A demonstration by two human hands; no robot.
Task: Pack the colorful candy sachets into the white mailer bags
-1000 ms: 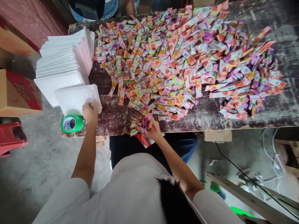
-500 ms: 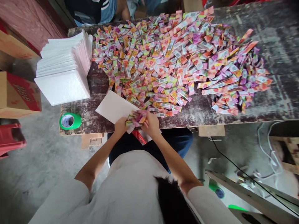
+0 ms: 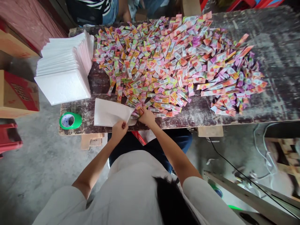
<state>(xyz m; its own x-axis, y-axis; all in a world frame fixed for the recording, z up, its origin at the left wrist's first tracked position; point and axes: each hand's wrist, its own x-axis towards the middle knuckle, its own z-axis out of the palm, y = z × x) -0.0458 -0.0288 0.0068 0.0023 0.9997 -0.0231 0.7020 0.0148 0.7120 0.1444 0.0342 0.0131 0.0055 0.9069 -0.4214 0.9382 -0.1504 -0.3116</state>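
A white padded envelope (image 3: 110,112) lies on the near edge of the dark wooden table (image 3: 206,114). My left hand (image 3: 120,128) pinches its open right end. My right hand (image 3: 146,116) is closed on a bunch of colourful candy sachets at the envelope's mouth; the bunch is mostly hidden. A wide heap of the same pink, orange and purple sachets (image 3: 173,59) covers the table behind my hands.
A stack of white padded envelopes (image 3: 64,67) stands at the table's left end, with a green tape roll (image 3: 69,120) in front of it. Cardboard boxes (image 3: 16,93) sit at the left. Another person (image 3: 100,11) is at the far side. Cables (image 3: 236,168) lie on the floor at right.
My left hand took one envelope off the stack and brought it to the near edge. My right hand carried its bunch of sachets left into the envelope's mouth.
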